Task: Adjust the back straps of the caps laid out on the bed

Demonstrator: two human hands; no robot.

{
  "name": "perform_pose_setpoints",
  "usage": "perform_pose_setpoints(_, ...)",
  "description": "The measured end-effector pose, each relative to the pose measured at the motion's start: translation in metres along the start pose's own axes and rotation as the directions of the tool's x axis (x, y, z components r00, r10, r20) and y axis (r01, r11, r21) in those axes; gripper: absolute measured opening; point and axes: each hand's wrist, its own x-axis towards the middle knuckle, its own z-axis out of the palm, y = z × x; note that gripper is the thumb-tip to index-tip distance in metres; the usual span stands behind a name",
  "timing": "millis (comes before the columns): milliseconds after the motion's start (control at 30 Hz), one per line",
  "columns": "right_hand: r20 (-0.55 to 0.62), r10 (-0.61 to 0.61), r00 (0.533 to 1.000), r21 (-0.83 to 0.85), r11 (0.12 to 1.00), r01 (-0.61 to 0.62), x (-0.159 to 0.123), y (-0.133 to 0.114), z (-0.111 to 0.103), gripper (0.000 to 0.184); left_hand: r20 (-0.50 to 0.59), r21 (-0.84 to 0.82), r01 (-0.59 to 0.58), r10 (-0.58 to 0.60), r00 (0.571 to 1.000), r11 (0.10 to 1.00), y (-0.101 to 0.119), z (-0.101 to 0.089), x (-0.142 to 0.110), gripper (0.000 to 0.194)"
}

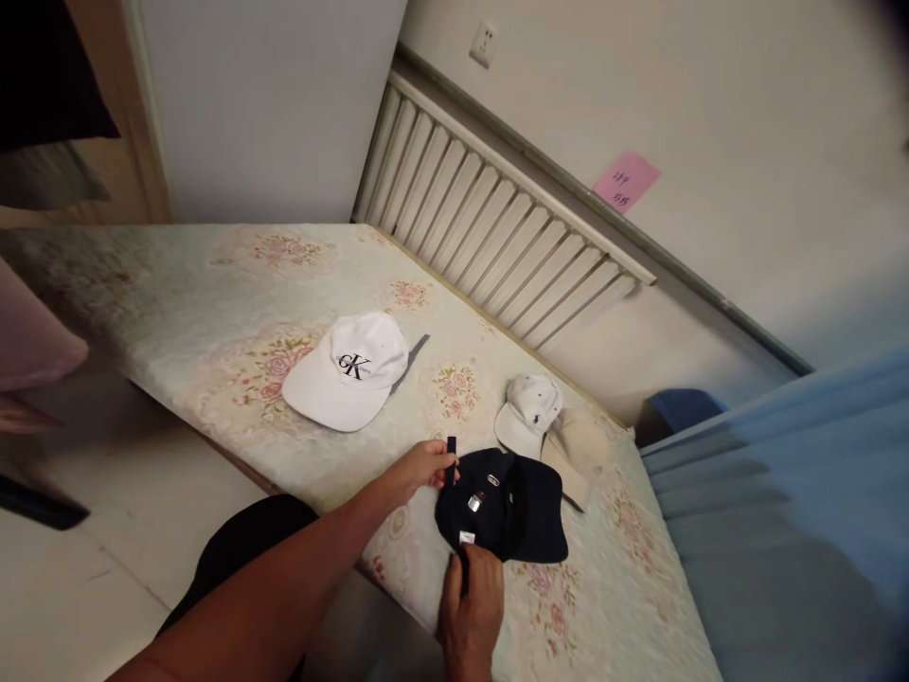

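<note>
A dark navy baseball cap lies on the flowered bedding with its inside showing, its brim pointing right. Small white labels and a shiny metal-looking piece show against the dark inside. At the cap's upper left edge, my left hand pinches its dark strap, whose end sticks up past the fingers. My right hand is closed on the cap's lower edge, by a white tag; a dark strip shows between thumb and fingers. Left of it rests a white cap with black "CK" lettering and its strap stretched out behind.
Beyond the dark cap sit a smaller white cap with a dark logo and a beige cap. The flowered bed runs along a white radiator. A blue curtain hangs at the right. Dark and pink fabric shows at the left.
</note>
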Motion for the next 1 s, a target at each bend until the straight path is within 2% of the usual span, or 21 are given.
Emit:
perform_pose_setpoints(267,-0.006,0.06,0.998,-0.05,0.997,-0.06,0.023,-0.016,-0.011,0.029,0.027,0.015,-0.055,0.055,0.998,0.998,-0.002,0.001,0.004,0.036)
perform_pose_setpoints(467,0.079,0.083,0.993,-0.042,0.996,-0.08,0.051,-0.029,-0.01,0.032,0.051,0.006,-0.056,0.056,0.997,0.998,-0.001,0.002,0.002,0.033)
perform_pose_setpoints(567,0.157,0.17,0.973,0.067,0.981,-0.182,0.061,-0.034,-0.002,0.034,0.057,0.015,-0.064,0.063,0.996,0.998,-0.003,0.003,0.002,0.031)
perform_pose_setpoints(667,0.264,0.308,0.914,0.214,0.905,-0.367,0.072,-0.039,0.005,0.035,0.066,0.021,-0.077,0.075,0.995,0.997,-0.004,0.004,0.002,0.03)
perform_pose_setpoints(767,0.382,0.412,0.827,0.327,0.777,-0.537,0.084,-0.042,0.008,0.032,0.078,0.016,-0.079,0.077,0.994,0.997,-0.004,0.004,0.001,0.03)
perform_pose_setpoints(833,0.415,0.474,0.777,0.391,0.679,-0.622,0.089,-0.038,0.008,0.03,0.079,0.007,-0.072,0.071,0.994,0.997,-0.003,0.004,0.001,0.032)
perform_pose_setpoints(933,0.354,0.606,0.712,0.484,0.533,-0.694,0.093,-0.021,0.006,0.029,0.065,0.012,-0.058,0.057,0.996,0.998,-0.002,0.004,0.001,0.033)
perform_pose_setpoints(1000,0.259,0.69,0.676,0.524,0.488,-0.698,0.094,-0.006,0.004,0.031,0.051,0.026,-0.042,0.041,0.998,0.999,-0.001,0.004,0.001,0.034)
